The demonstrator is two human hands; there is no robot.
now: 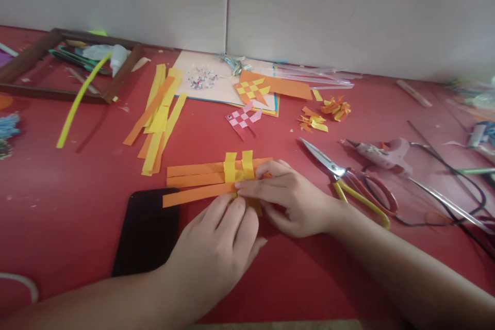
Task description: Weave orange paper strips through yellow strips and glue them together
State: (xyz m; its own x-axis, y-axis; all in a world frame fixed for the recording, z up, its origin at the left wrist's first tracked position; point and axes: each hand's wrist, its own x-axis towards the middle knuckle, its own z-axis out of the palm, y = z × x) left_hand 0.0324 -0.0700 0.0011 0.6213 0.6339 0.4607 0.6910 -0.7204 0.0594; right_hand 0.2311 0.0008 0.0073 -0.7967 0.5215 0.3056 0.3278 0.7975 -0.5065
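Three orange paper strips (193,196) lie side by side on the red table, crossed by two upright yellow paper strips (229,167) in a partly woven piece. My left hand (222,242) is closed at the near edge of the weave, its curled fingers on the lower part of a yellow strip; its fingertips are mostly hidden. From the right, my right hand (292,196) grips the weave, fingers laid across it and the index tip pressing on the nearest orange strip. Beyond the hands are a pink woven paper fish (243,119) and an orange-yellow one (252,90).
Open scissors (340,171) and a pink glue gun (386,154) with its cord lie at right. A black phone (145,234) is beside my left hand. Loose yellow and orange strips (157,126), paper scraps (335,108) and a wooden frame (58,94) lie farther back.
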